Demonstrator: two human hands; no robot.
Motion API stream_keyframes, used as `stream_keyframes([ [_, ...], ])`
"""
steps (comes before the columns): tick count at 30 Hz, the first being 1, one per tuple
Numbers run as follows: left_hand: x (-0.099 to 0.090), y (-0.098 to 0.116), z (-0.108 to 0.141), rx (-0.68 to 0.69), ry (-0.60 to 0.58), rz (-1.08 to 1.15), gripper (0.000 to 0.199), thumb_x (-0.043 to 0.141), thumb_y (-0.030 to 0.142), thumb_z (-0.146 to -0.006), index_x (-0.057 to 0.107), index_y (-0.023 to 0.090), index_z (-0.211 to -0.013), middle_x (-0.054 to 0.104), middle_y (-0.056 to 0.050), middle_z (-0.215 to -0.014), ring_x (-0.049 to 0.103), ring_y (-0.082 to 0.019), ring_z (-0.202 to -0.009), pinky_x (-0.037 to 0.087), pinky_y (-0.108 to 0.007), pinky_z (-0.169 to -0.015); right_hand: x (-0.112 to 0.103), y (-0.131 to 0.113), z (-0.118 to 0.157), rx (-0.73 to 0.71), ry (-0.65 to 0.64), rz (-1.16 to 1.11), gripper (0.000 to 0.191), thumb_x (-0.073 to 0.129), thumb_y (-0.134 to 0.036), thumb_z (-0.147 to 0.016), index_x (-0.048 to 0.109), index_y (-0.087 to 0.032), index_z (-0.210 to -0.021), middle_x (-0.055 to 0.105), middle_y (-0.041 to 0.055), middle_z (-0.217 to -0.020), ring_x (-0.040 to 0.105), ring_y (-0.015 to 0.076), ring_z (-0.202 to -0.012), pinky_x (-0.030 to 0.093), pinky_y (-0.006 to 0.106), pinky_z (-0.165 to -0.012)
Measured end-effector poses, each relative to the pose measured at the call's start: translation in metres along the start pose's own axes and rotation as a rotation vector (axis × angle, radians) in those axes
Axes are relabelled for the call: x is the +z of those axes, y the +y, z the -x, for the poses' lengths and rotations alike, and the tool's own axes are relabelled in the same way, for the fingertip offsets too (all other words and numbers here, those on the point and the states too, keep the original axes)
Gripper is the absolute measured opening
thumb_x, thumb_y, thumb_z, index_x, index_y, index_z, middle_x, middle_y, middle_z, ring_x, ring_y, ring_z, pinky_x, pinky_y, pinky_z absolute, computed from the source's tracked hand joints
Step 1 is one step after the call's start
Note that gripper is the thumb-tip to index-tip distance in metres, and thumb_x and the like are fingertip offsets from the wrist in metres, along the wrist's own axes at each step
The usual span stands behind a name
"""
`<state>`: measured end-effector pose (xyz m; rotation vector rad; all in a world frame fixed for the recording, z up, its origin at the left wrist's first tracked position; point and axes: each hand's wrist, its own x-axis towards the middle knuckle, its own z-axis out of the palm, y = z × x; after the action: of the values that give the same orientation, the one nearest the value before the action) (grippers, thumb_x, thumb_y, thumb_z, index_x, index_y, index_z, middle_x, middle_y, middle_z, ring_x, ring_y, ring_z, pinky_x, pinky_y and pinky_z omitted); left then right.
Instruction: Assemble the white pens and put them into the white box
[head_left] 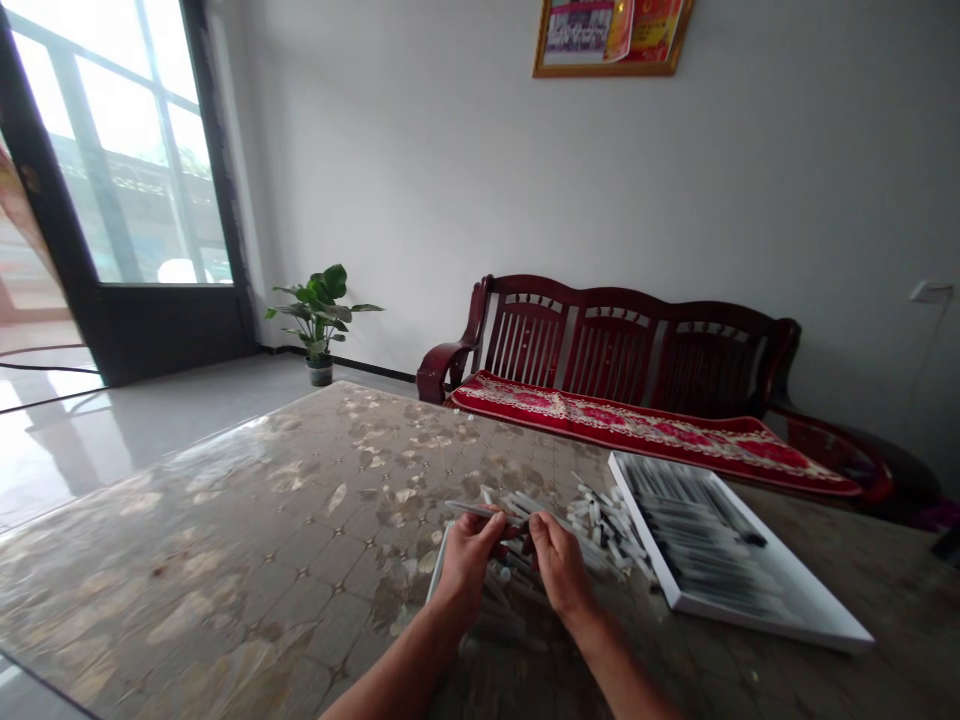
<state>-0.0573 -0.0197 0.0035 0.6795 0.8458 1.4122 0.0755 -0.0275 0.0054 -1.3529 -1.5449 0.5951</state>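
My left hand (469,555) grips a thin grey pen-like tube (480,513), whose far end points left over the table. My right hand (559,565) pinches close to the tube's other end, and its fingers hide that end. To the right of my hands lies a loose heap of white-capped tubes (600,525). Further right, a white tray (739,622) holds dark tubes in tight rows. Under my wrists, a white edge (439,565) and more tubes (499,610) show, partly hidden by my hands.
All this rests on a table with a glossy patterned cover (247,530). Behind the table stands a dark wooden bench (630,345) with a red cushion. A potted plant (319,325) stands on the tiled floor, near a glass door (127,190).
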Motion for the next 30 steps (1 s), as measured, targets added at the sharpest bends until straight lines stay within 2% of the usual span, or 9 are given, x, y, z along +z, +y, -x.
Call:
stream_keyframes([
  [3, 0.001, 0.001, 0.001, -0.016, -0.038, -0.008, 0.025, 0.084, 0.026, -0.062, 0.066, 0.016, -0.077, 0.07, -0.001, -0.065, 0.068, -0.015, -0.062, 0.046, -0.02, -0.052, 0.001, 0.002, 0.001, -0.052, 0.019, 0.032, 0.042, 0.043, -0.058, -0.089, 0.057, -0.024, -0.07, 0.06, 0.0003, -0.062, 0.055, 0.0176, -0.061, 0.04, 0.027, -0.056],
  [9, 0.003, 0.001, 0.001, 0.029, -0.086, -0.049, 0.028, 0.085, 0.03, -0.061, 0.066, 0.015, -0.075, 0.067, 0.0, -0.061, 0.065, -0.014, -0.058, 0.044, -0.02, -0.049, 0.002, 0.004, 0.002, 0.181, -0.037, -0.127, 0.054, 0.032, -0.07, -0.088, 0.051, -0.025, -0.064, 0.049, -0.0022, -0.05, 0.045, 0.0157, -0.043, 0.035, 0.028, -0.042],
  [14, 0.002, 0.002, 0.001, 0.027, -0.074, -0.068, 0.03, 0.085, 0.031, -0.059, 0.065, 0.015, -0.074, 0.067, 0.0, -0.061, 0.064, -0.014, -0.056, 0.042, -0.02, -0.048, 0.0, -0.002, 0.006, 0.003, 0.018, -0.033, 0.051, 0.045, -0.069, -0.084, 0.056, -0.023, -0.064, 0.055, -0.0012, -0.055, 0.051, 0.0162, -0.055, 0.038, 0.026, -0.05],
  [17, 0.001, 0.0, 0.001, 0.066, -0.131, -0.084, 0.03, 0.085, 0.032, -0.06, 0.065, 0.015, -0.075, 0.066, 0.0, -0.06, 0.064, -0.015, -0.056, 0.043, -0.021, -0.05, 0.002, 0.0, 0.005, 0.133, -0.047, -0.136, 0.056, 0.039, -0.072, -0.085, 0.057, -0.023, -0.064, 0.053, -0.0017, -0.049, 0.046, 0.015, -0.043, 0.035, 0.027, -0.042],
  [20, 0.0, -0.001, -0.001, 0.07, -0.104, -0.093, 0.029, 0.084, 0.033, -0.061, 0.065, 0.016, -0.076, 0.067, 0.0, -0.061, 0.064, -0.015, -0.058, 0.043, -0.021, -0.049, -0.012, 0.008, -0.004, 0.205, -0.102, -0.171, 0.059, 0.032, -0.069, -0.089, 0.061, -0.022, -0.069, 0.057, -0.0001, -0.05, 0.048, 0.0151, -0.038, 0.036, 0.027, -0.039],
  [23, -0.001, 0.001, -0.002, 0.05, -0.07, -0.099, 0.029, 0.081, 0.038, -0.065, 0.064, 0.018, -0.077, 0.07, -0.001, -0.069, 0.066, -0.016, -0.064, 0.047, -0.021, -0.054, -0.046, 0.021, -0.021, 0.122, -0.031, 0.137, 0.036, 0.042, -0.045, -0.092, 0.068, -0.022, -0.083, 0.07, 0.0028, -0.07, 0.062, 0.0171, -0.055, 0.045, 0.027, -0.055],
  [25, 0.0, 0.003, -0.001, 0.054, -0.09, -0.138, 0.029, 0.077, 0.043, -0.069, 0.065, 0.018, -0.079, 0.07, -0.002, -0.072, 0.066, -0.016, -0.067, 0.049, -0.022, -0.058, -0.071, 0.03, -0.03, 0.113, -0.016, 0.454, 0.021, 0.051, -0.023, -0.085, 0.072, -0.023, -0.087, 0.075, 0.0032, -0.087, 0.068, 0.0186, -0.08, 0.048, 0.027, -0.072],
  [27, 0.001, 0.005, 0.001, 0.079, -0.129, -0.188, 0.029, 0.072, 0.046, -0.074, 0.066, 0.019, -0.081, 0.069, -0.002, -0.071, 0.065, -0.017, -0.068, 0.051, -0.024, -0.062, -0.09, 0.037, -0.035, 0.115, -0.085, 0.688, 0.031, 0.051, -0.009, -0.077, 0.074, -0.025, -0.09, 0.075, 0.0027, -0.1, 0.067, 0.0183, -0.097, 0.045, 0.026, -0.082],
  [30, 0.003, 0.005, 0.003, 0.148, -0.167, -0.283, 0.025, 0.067, 0.045, -0.079, 0.067, 0.02, -0.083, 0.066, -0.001, -0.064, 0.063, -0.017, -0.065, 0.049, -0.024, -0.063, -0.101, 0.04, -0.036, 0.093, -0.214, 0.898, 0.043, 0.047, 0.0, -0.074, 0.074, -0.026, -0.093, 0.073, 0.0039, -0.106, 0.065, 0.0183, -0.103, 0.043, 0.025, -0.083],
])
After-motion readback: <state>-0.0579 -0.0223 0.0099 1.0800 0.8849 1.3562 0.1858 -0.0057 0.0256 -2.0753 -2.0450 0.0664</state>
